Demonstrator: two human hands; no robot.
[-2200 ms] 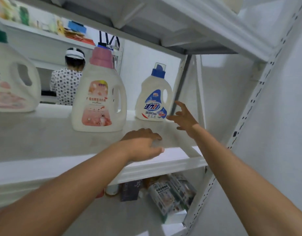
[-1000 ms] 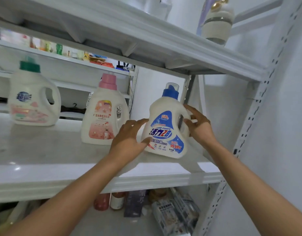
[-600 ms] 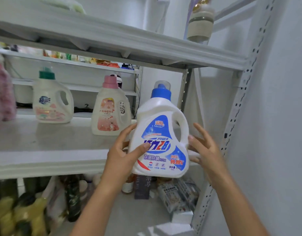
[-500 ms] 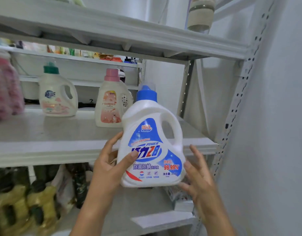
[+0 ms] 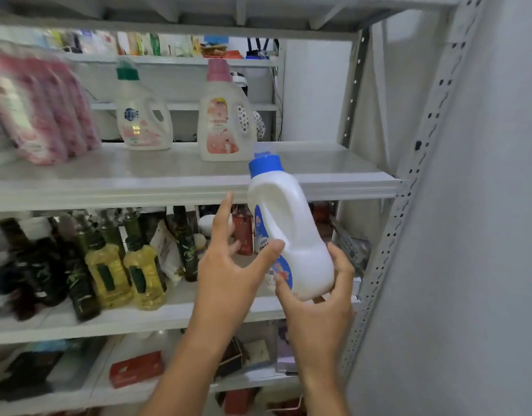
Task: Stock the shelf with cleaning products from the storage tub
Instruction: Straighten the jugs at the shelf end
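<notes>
A white detergent bottle (image 5: 291, 223) with a blue cap is held in the air in front of the middle shelf (image 5: 168, 187), its base below the shelf's front edge and its narrow handle side turned toward me. My right hand (image 5: 321, 307) grips the bottle's base from below, fingers curled round it. My left hand (image 5: 228, 271) is beside the bottle on the left. Its thumb touches the bottle's side and its fingers are spread and straight, apart from the bottle.
On the middle shelf stand a pink-capped detergent bottle (image 5: 222, 121), a green-capped one (image 5: 141, 115) and several pink pouches (image 5: 39, 109). Yellow oil bottles (image 5: 144, 274) and dark bottles fill the shelf below. A perforated metal upright (image 5: 408, 205) and a wall are at the right.
The blue-capped bottle came off the middle shelf, moved down and toward me and turned side-on. My right hand shifted under its base; my left hand's fingers opened away from it.
</notes>
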